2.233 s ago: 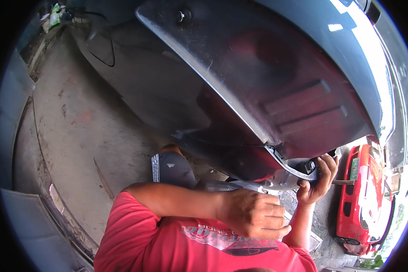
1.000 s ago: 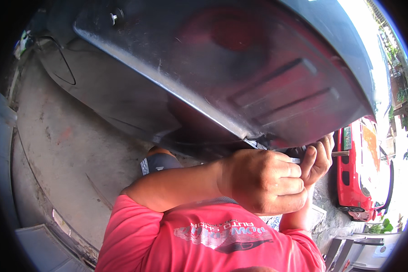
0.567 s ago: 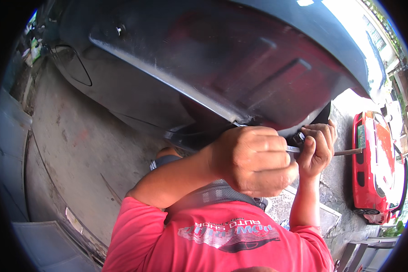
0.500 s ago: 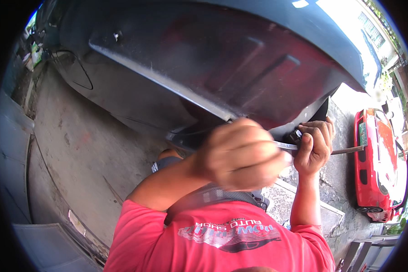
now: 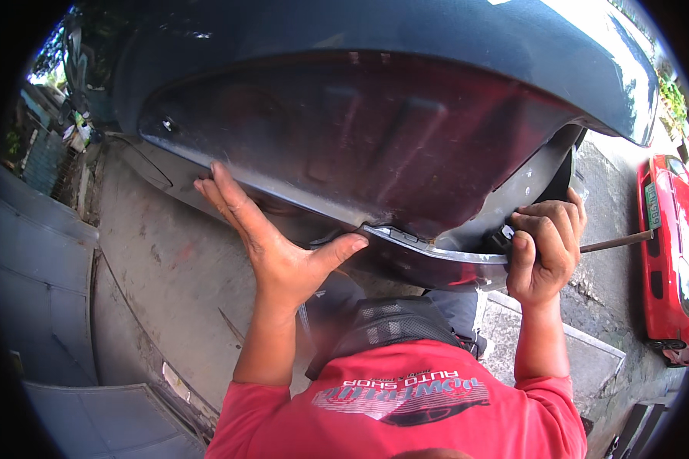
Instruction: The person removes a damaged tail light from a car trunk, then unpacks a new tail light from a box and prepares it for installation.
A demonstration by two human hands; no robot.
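Observation:
A dark, glossy bumper (image 5: pixel 436 268) with a pale, worn upper edge runs along the car body (image 5: pixel 406 30). My left hand (image 5: pixel 275 252) is open, thumb and fingers spread, its fingertips at the long pale ledge (image 5: pixel 306 200) and its thumb near the joint in the edge. My right hand (image 5: pixel 547 249) is curled around the right end of the bumper's edge. A small black piece with a light tip (image 5: pixel 504 235) shows beside its fingers. Past that hand a brownish rod (image 5: pixel 620 242) sticks out to the right; whether I hold it cannot be seen.
Behind the edge lies a recessed, dark reddish panel (image 5: pixel 360 138). A red car (image 5: pixel 670 260) stands at the right. Grey metal sheets (image 5: pixel 46 283) line the left side, beside concrete floor (image 5: pixel 168 283). A pale slab (image 5: pixel 559 336) lies below right.
My left hand has moved left, away from my right hand, and its closed, motion-smeared fingers have opened along the ledge. My right hand keeps its hold. The view has shifted.

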